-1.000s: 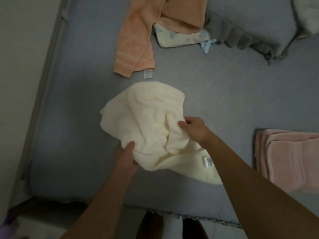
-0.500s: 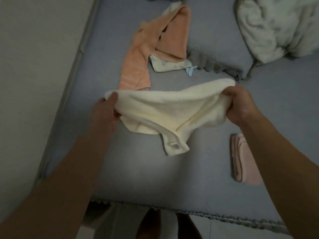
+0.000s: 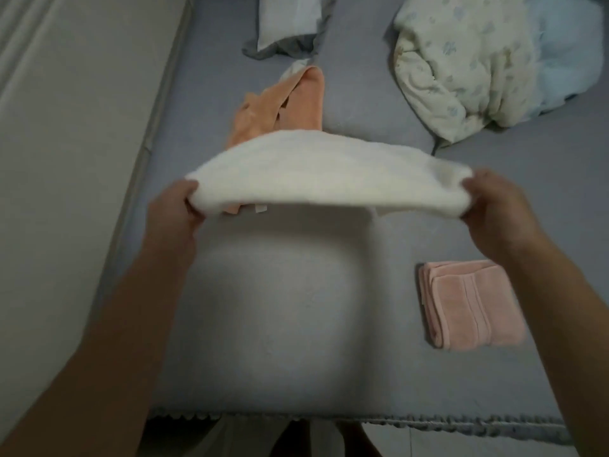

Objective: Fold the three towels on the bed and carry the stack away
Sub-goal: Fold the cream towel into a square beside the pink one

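A cream towel (image 3: 326, 171) is stretched wide in the air above the grey bed (image 3: 280, 308), blurred by motion. My left hand (image 3: 173, 212) grips its left end and my right hand (image 3: 494, 209) grips its right end. Behind it an orange towel (image 3: 286, 103) lies crumpled on the bed, its near part hidden by the cream towel. A pink towel (image 3: 471, 305) lies folded flat on the bed to the right, below my right forearm.
A pale wall (image 3: 66, 159) runs along the bed's left side. A grey-edged pillow (image 3: 286, 24) and a bunched patterned blanket (image 3: 468, 64) lie at the far end. The bed's frilled front edge (image 3: 362, 420) is close to me, with the floor below.
The cream towel went from a bundle on the bed to being lifted and pulled out wide between both hands. My view tilted up toward the far end of the bed.
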Demonstrator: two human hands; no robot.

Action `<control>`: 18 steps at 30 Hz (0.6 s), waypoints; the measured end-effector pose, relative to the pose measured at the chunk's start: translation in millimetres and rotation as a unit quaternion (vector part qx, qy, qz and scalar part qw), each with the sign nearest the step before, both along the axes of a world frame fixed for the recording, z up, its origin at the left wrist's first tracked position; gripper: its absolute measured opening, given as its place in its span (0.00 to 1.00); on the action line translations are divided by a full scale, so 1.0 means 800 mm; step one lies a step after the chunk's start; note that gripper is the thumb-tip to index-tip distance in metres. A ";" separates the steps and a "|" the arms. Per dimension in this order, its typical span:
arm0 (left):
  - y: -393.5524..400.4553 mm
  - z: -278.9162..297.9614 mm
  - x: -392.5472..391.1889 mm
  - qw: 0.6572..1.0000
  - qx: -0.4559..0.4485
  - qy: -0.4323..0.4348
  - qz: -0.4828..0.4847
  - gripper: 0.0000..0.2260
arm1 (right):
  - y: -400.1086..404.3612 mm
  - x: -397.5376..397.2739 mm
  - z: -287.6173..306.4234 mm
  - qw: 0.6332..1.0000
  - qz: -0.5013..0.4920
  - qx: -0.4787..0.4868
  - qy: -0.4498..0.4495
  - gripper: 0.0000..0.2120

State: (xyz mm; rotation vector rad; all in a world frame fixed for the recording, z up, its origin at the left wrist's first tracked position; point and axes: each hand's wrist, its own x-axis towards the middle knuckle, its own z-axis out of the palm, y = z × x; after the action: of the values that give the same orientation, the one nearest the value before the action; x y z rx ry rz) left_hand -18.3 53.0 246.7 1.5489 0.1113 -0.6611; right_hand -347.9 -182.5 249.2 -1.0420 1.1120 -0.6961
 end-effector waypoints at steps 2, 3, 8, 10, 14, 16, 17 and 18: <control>0.032 -0.061 -0.027 0.996 0.086 0.012 0.003 0.06 | 0.040 -0.027 -0.056 0.994 0.045 0.022 0.094 0.09; 0.049 -0.092 -0.042 0.991 0.133 0.020 -0.011 0.04 | 0.062 -0.042 -0.086 0.987 0.069 0.035 0.139 0.09; 0.154 -0.228 -0.111 0.896 0.385 0.050 -0.218 0.10 | 0.173 -0.119 -0.232 0.883 0.220 0.129 0.394 0.05; 0.190 -0.271 -0.128 0.844 0.445 0.088 -0.285 0.13 | 0.209 -0.140 -0.273 0.833 0.279 0.179 0.443 0.04; 0.199 -0.310 -0.127 0.829 0.428 0.106 -0.345 0.06 | 0.229 -0.141 -0.309 0.819 0.267 0.199 0.468 0.11; 0.178 -0.320 -0.112 0.842 0.408 0.084 -0.343 0.08 | 0.212 -0.127 -0.315 0.824 0.244 0.158 0.487 0.12; 0.161 -0.324 -0.100 0.849 0.402 0.068 -0.336 0.08 | 0.199 -0.116 -0.318 0.828 0.231 0.128 0.495 0.11; 0.143 -0.327 -0.088 0.857 0.394 0.055 -0.327 0.07 | 0.184 -0.105 -0.318 0.835 0.223 0.092 0.495 0.09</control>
State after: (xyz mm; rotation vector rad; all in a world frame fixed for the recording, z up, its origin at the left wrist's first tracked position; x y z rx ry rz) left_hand -88.5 167.6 -15.3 2.3742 -0.0827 -1.3594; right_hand -431.6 -35.4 -5.3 -1.4674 1.6705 0.4137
